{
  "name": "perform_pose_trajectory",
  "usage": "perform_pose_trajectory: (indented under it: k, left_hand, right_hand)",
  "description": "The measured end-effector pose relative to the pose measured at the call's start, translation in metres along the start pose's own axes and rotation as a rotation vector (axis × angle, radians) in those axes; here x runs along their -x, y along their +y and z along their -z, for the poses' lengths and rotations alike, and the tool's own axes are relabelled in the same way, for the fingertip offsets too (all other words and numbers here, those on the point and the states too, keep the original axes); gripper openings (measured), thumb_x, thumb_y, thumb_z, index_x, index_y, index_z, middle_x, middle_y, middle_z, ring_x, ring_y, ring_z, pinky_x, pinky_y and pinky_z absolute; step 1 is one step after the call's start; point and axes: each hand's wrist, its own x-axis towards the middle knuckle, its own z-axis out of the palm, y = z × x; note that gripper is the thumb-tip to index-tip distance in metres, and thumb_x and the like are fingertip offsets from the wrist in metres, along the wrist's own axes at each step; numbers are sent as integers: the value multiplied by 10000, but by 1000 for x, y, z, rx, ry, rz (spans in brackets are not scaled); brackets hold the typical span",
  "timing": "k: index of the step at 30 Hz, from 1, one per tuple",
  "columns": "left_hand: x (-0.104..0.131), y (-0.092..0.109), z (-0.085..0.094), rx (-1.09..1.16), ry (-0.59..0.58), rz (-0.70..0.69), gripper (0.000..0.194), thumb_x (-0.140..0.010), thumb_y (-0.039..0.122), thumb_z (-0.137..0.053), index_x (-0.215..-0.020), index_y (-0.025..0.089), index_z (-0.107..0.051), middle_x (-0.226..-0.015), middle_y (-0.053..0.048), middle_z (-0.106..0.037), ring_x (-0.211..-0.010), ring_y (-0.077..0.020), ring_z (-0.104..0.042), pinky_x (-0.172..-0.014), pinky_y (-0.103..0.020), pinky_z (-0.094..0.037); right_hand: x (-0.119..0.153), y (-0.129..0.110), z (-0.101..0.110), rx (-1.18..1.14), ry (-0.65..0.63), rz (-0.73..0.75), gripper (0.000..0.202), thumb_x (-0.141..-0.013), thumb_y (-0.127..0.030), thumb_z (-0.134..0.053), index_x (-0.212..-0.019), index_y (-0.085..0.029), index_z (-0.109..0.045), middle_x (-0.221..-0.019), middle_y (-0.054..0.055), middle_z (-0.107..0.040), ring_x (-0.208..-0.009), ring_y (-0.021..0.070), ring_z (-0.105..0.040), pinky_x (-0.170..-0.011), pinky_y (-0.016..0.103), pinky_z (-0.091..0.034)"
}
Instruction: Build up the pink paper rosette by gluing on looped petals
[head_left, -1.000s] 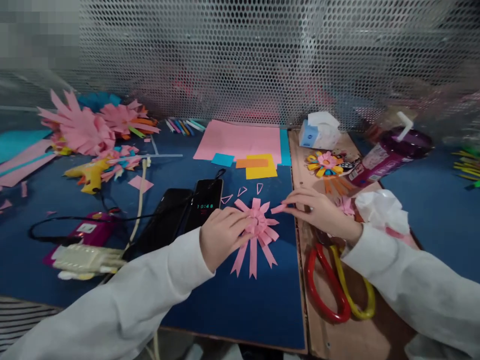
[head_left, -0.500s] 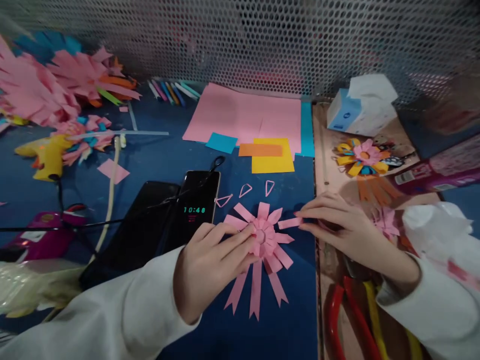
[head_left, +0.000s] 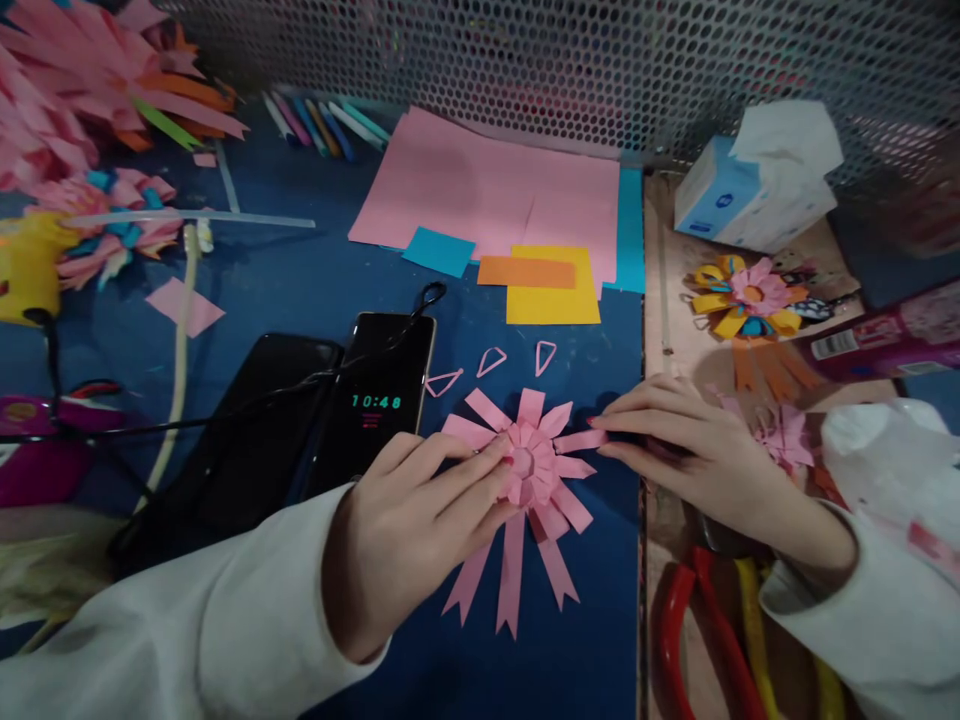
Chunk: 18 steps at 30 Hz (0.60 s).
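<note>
Found flat on the blue table (head_left: 592,640): one pink paper flower (head_left: 534,466), notched tails toward the near edge. Noted left hand (head_left: 426,512) over its left side, fingertips on the paper; could not tell whether pinched or merely pressed. Noted right hand (head_left: 697,450), thumb and fingertips clamped on one pink paper strip (head_left: 579,440), inner end at the flower's right side. Listed just beyond: three small pink paper loops (head_left: 538,361); farther back, pink sheets (head_left: 450,170), overlapped by one yellow sheet (head_left: 559,307). Recorded leftward: one lit phone (head_left: 382,370).
</note>
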Motion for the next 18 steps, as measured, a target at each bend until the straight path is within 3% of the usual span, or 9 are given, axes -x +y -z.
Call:
perform_pose_trajectory:
  k: [8,18]
  left_hand:
    - [-5,4,3,-104,17,-15,206,-926,167,-441,-942,128,-643,-970,-13,-721,-806,-149,-651,-573,-289,-463]
    - [-5,6,5,-141,10,-11,141,-888,204,-532,-932,138,-649,-973,-3,-719,-793,-147,-641,-586,-290,-457]
  right_hand:
    - [-1,-3,-4,13,7,21,117,-858,-239,-578,-944,-217,-653,-858,39,-688,-823,161,-597,-714,323,-490]
    - [-3,-6,-4,51,-38,12,125,-869,-264,-561,-927,-214,-659,-868,47,-697,-822,167,-596,-714,335,-476]
